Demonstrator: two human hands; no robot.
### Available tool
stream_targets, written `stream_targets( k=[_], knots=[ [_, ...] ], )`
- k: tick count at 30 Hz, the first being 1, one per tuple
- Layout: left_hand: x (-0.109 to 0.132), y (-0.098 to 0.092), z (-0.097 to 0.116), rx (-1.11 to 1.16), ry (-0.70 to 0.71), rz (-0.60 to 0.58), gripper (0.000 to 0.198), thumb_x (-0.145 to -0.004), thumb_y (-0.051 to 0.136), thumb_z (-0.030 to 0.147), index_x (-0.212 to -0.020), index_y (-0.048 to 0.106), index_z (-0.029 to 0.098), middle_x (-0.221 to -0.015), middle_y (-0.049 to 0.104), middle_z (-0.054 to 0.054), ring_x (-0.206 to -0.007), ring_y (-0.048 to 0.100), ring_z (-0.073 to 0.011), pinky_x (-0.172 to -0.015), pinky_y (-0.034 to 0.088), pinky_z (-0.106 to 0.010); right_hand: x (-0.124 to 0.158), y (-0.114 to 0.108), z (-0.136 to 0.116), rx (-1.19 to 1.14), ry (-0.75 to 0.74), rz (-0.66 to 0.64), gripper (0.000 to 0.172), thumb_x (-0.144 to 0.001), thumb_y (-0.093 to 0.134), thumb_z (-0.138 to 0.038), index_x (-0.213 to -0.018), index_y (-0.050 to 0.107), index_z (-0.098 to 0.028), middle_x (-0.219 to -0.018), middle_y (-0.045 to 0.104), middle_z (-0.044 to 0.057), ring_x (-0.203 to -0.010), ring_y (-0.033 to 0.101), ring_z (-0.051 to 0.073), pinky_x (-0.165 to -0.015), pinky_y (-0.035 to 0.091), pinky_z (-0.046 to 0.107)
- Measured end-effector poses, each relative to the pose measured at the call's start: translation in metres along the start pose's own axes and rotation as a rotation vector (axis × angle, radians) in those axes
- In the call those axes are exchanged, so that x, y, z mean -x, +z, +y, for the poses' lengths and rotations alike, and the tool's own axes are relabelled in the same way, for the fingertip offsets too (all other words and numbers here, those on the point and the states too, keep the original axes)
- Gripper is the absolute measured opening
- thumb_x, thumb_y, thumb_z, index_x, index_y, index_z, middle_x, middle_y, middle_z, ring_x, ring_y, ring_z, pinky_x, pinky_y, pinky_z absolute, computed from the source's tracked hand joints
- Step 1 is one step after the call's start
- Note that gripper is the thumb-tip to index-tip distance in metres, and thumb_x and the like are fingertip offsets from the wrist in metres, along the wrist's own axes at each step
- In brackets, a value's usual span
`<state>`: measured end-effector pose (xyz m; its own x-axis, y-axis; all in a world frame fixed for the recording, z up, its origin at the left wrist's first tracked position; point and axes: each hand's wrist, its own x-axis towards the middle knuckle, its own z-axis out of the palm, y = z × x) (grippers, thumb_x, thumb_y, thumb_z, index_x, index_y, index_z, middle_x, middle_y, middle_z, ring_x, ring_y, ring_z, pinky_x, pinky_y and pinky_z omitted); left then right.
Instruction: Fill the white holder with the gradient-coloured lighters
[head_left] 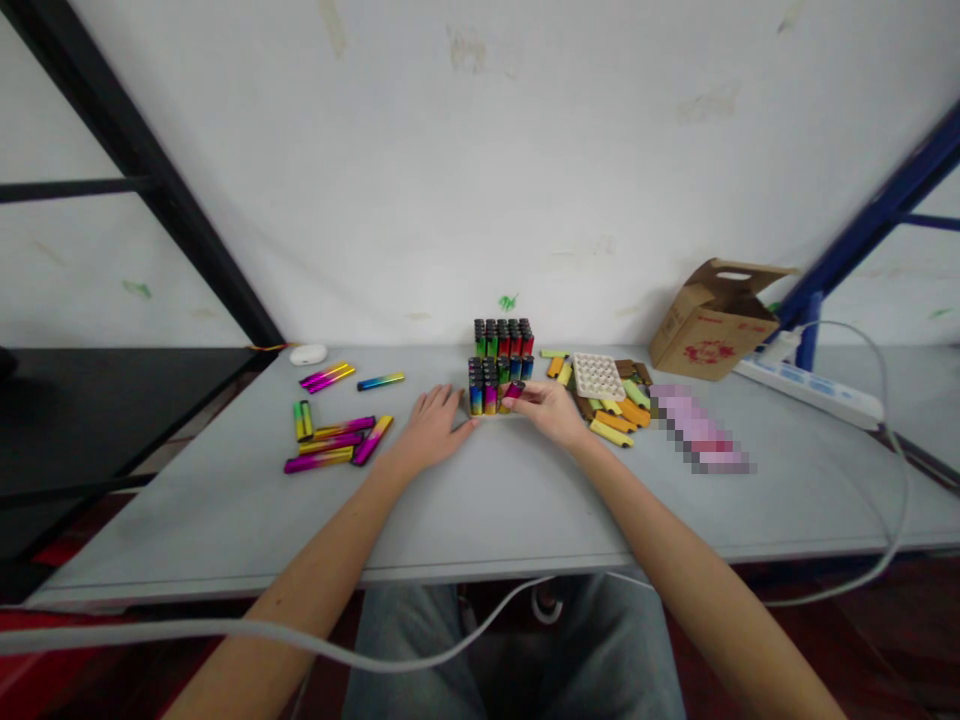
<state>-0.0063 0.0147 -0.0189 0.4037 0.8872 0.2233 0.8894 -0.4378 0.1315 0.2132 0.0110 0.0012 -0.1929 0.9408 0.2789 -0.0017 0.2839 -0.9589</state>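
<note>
Shiny, colour-graded tubes with black tops (490,397) stand upright in close rows in a pale tray, of which only the front edge (499,417) shows. Behind it is a second upright group, mostly green and red (504,342). My right hand (551,408) pinches a dark red-magenta tube (513,393) between thumb and fingertips, tilted at the front right corner of the near group. Flat on the table at the tray's left side lies my left hand (435,428), fingers stretched out and thumb pointing at the tray's front left corner; whether it touches is unclear.
Several loose gradient tubes (330,440) lie at left near a small white case (308,354). At right, a white tray with round holes (598,377) rests on yellow, orange and brown pieces (616,422). Beyond are a cardboard box (709,325), power strip (814,390) and white cable (904,480).
</note>
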Motion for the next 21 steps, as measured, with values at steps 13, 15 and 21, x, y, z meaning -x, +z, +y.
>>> stream_targets(
  k=[13,15,21],
  knots=[
    [-0.0021,0.0025,-0.0002,0.044,-0.027,0.020,0.067,-0.093,0.037,0.051,-0.141,0.031,0.004,-0.145,0.041,-0.024,-0.136,0.036,-0.0337,-0.111,0.027,-0.049,0.0000,0.0015,0.0062,0.250,-0.036,0.030,0.020,-0.072,0.070,-0.022,-0.091,0.067,-0.018,-0.081,0.072,0.005,-0.080,0.068,0.021,-0.080,0.052,0.036],
    [-0.0019,0.0019,0.0004,0.052,-0.021,0.024,0.066,-0.093,0.038,0.051,-0.141,0.032,0.006,-0.144,0.042,-0.024,-0.135,0.038,-0.0332,-0.110,0.028,-0.050,0.0014,0.0018,0.0065,0.318,-0.063,-0.004,0.008,-0.076,0.066,-0.023,-0.082,0.065,-0.018,-0.078,0.070,0.004,-0.079,0.068,0.020,-0.076,0.052,0.033],
    [-0.0026,-0.0017,-0.0002,0.075,-0.012,0.043,0.064,-0.092,0.041,0.048,-0.140,0.035,0.006,-0.141,0.045,-0.023,-0.132,0.042,-0.0325,-0.109,0.031,-0.049,0.0084,0.0018,0.0011,0.605,-0.135,-0.005,0.008,-0.081,0.061,-0.026,-0.077,0.064,-0.020,-0.074,0.066,0.005,-0.070,0.060,0.020,-0.068,0.045,0.031]
  ],
)
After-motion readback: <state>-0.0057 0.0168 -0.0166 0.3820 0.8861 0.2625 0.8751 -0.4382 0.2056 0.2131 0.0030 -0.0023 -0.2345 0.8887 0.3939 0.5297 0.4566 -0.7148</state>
